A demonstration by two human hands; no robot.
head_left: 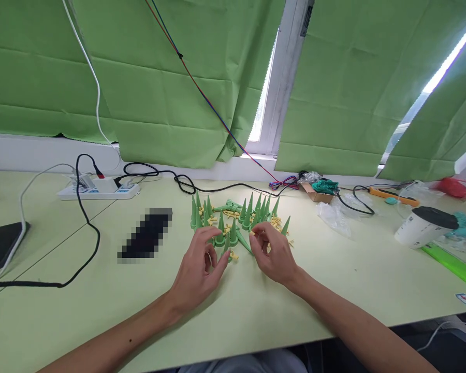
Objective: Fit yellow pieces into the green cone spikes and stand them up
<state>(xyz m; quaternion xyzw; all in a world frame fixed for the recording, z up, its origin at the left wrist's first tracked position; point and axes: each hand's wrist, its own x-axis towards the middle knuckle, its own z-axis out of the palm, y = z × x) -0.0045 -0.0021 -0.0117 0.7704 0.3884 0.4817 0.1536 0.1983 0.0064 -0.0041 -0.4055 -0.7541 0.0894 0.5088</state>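
Note:
Several green plastic cones (249, 211) with round bases stand upright in a cluster on the table, with small yellow plastic pieces (232, 213) scattered among them. My left hand (198, 261) is beside the near left of the cluster, thumb and forefinger curved and apart. A near green cone (227, 242) stands by those fingertips; whether they touch it I cannot tell. Next to its base lies a yellow piece (234, 256). My right hand (274, 254) is closed in a pinch at the cluster's near right, with a tiny yellow piece (252, 233) at the fingertips. A long green part (243, 241) lies between the hands.
Left of the cluster lies a pixelated dark object (145, 235). A white power strip (99, 190) and a black cable (91, 223) are farther left. At the right are a small cardboard box (317, 195), plastic bags (336, 217), a white cup (415, 230) and a bright green strip (452, 265).

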